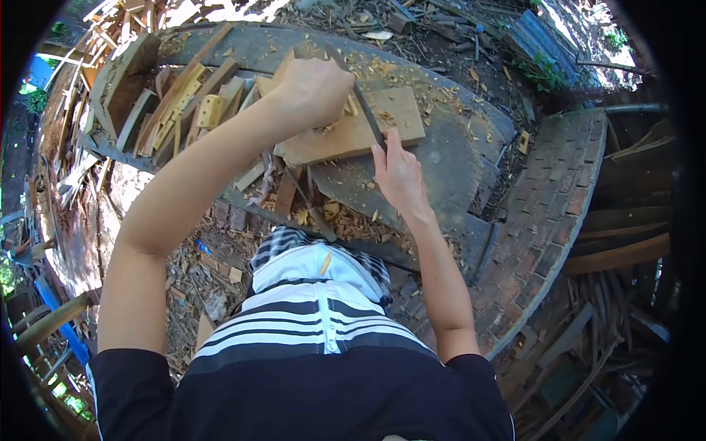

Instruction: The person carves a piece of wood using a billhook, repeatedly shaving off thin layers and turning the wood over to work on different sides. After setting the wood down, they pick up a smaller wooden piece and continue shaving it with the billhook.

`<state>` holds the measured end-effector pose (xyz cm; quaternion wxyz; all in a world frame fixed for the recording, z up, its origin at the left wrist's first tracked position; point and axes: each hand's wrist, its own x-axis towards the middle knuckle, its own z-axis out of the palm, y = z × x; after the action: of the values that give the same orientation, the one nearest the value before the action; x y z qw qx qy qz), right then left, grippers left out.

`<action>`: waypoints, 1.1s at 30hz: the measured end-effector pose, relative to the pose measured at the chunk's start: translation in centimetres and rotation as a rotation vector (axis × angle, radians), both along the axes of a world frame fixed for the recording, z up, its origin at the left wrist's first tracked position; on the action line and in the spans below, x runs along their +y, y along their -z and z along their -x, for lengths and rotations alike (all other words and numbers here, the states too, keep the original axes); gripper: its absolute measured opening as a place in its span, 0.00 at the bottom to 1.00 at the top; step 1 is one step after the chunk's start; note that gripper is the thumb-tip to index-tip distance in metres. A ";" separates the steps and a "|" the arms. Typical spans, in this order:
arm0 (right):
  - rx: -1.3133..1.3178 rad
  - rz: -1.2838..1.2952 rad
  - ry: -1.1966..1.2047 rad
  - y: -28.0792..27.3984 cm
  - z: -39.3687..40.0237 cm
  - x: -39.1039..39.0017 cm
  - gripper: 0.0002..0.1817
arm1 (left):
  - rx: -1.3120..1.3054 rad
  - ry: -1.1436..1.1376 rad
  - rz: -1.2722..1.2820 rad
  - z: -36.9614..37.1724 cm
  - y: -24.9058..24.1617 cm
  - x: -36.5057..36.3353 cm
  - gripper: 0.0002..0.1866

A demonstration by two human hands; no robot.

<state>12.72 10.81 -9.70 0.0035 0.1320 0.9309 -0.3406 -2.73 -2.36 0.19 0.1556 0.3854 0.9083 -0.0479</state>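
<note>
A long dark metal blade, like a flat file or knife (366, 109), slants across a thick pale wooden board (331, 147). My right hand (399, 176) grips its near end, index finger and thumb against the metal. My left hand (316, 87) is closed in a fist over the board, against the blade's left side. A light sliver of wood (351, 107) shows just under the left fist; what that fist holds is hidden by its fingers. Wood shavings (382, 70) lie around the board on the dark workbench (448, 173).
Wooden offcuts, including a yellow block with holes (209, 112), crowd the bench's left side. A mallet-like tool (321, 220) lies near my lap. A curved brick ledge (537, 198) runs along the right, with stacked timber (625, 235) beyond it. Scraps cover the ground.
</note>
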 end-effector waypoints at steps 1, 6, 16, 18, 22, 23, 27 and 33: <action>0.015 0.052 -0.005 -0.3 -0.4 0.2 0.13 | -0.005 0.018 0.019 -0.1 0.0 0.4 0.11; -0.070 -0.048 0.006 4.4 -2.7 0.8 0.15 | -0.006 0.017 0.102 -0.2 -1.1 1.6 0.08; 0.187 0.040 0.001 -0.3 -1.4 -0.4 0.14 | 0.040 -0.007 0.067 -0.5 -0.1 1.4 0.11; 0.284 0.039 0.066 -0.2 -1.4 -1.2 0.13 | 0.032 -0.040 0.096 -0.4 -0.3 1.3 0.11; -0.069 -0.156 0.063 4.1 -1.0 -1.0 0.09 | 0.057 -0.041 0.114 -1.1 -0.8 1.8 0.10; 0.012 -0.146 0.041 4.5 -0.8 -0.5 0.09 | 0.062 -0.043 0.151 -1.2 -1.0 1.9 0.10; 0.216 -0.063 0.001 1.3 -0.7 -0.1 0.09 | 0.083 -0.045 0.106 -1.3 -0.3 1.7 0.10; 0.136 -0.128 0.061 3.3 -0.7 -1.2 0.09 | 0.042 -0.065 0.112 -0.6 -0.5 2.7 0.11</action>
<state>13.38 9.64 -13.05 -0.0786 0.1370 0.9444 -0.2884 -2.15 0.30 0.70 0.1592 0.3455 0.9192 -0.1017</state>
